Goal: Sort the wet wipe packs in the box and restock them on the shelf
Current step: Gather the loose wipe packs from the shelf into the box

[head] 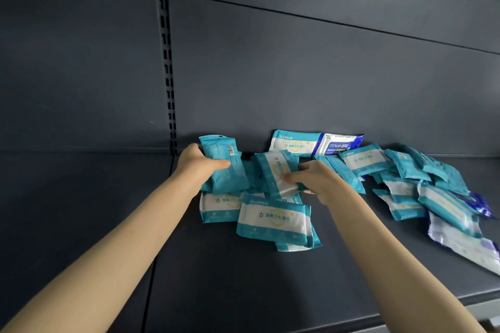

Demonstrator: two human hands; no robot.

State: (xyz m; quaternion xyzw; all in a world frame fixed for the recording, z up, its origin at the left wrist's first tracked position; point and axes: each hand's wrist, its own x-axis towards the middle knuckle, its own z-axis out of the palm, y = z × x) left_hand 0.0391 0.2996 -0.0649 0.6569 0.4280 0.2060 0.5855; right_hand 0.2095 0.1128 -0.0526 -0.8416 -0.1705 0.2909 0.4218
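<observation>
The wet wipe packs lie on the dark shelf [270, 284]; no box shows in this view. The left grip [198, 163] is closed round a teal pack [226, 170] held on end with its barcode side toward the camera, thumb across the face and fingers behind. The right grip [318, 180] pinches the lower end of a teal-and-white pack [276, 167] just to the right, which is also tilted up. Nearer and lower, two packs of the same kind lie flat with labels up, the front pack [273, 220] overlapping its left neighbour [216, 205]. At the far side a leaning pack [295, 143] and a blue alcohol pack [341, 144] rest against the back panel [297, 62]. A loose heap [419, 178] spreads to the right, with a blue-and-white pack [465, 246] at its near edge. These look like soft film pouches, light and pillowy. Their smooth, glossy skin probably slides easily against other packs and gives under pressure, so a stack would likely slump rather than stand square. They seem sturdy enough: a hard squeeze is more likely to crease the film or strain the label flap than to break anything. The best hold is probably across the short width at mid-body, thumb on one face and fingers on the other, since the flat crimped end seals look thin and floppy. Several could likely be gathered at once if their faces are pressed together and their edges squared against the shelf.
</observation>
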